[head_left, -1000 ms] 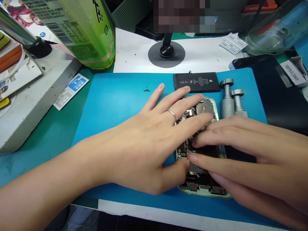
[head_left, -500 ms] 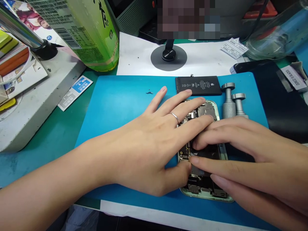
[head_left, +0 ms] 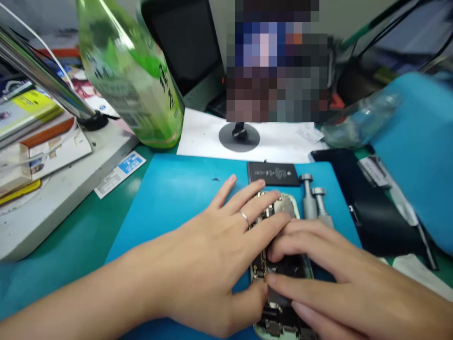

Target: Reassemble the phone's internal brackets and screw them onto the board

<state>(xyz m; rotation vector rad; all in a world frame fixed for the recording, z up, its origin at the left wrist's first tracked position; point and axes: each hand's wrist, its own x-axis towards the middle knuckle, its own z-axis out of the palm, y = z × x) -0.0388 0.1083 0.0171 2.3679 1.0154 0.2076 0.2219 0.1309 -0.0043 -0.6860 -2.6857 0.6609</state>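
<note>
The head view has swung upward since half a second ago and is blurred, so everything sits lower and the near end of the opened phone [head_left: 293, 267] now meets the bottom edge. The hands keep nearly the same pose over it. The left hand [head_left: 215, 259] reaches across from the left, palm down, fingers spread and extended over the phone's far half, a ring [head_left: 244, 218] on one; its thumb lies bent at the phone's left side. The right hand [head_left: 339, 274] comes from the right, its fingertips on the phone's middle, close to the left thumb and index finger; whether they pinch anything cannot be told. The phone lies on the blue mat [head_left: 170, 203]. Just beyond it is a black battery [head_left: 274, 174], unmoved on the mat, with two metal tools [head_left: 309, 200] to its right. Farther back, more of the green bottle [head_left: 138, 94] shows than before, and a dark screen [head_left: 184, 42] has come into fuller view behind it.
</note>
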